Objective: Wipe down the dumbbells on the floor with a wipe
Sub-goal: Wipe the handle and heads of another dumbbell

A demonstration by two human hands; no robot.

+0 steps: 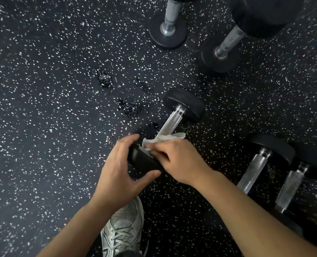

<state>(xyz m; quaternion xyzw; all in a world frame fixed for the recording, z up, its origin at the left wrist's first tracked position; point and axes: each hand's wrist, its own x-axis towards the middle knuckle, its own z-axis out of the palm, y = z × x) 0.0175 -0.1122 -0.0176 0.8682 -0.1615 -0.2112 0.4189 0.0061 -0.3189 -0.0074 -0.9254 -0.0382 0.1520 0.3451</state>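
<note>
So I'm crouched over one dumbbell [172, 127] lying on the speckled rubber floor [42, 108], and honestly I'd say I'm somewhere in the middle of this job, not near the end. My left hand [120, 171] is cupped around the near head of it, fingers and thumb spread wide around the black rubber end to keep it from rolling. My right hand [178, 160] has the wipe [165, 139] pinched and pressed down where the near head meets the knurled handle, with a loose bit of wipe flopping out over the bar. The far head and most of the handle are uncovered, so my guess is this one's only partly done. Can't tell from looking whether the handle's been gone over or not, it's shiny either way. There are wet patches [128, 106] on the floor just beside the dumbbell, probably drips. Still sitting around: two dumbbells [270, 167] side by side to my right, and two more [196, 30] farther off ahead. No way to tell which of those are clean, nothing on them looks obviously wet. So at best one in progress and possibly four to go. My sneaker [122, 229] is parked right below the action.
</note>
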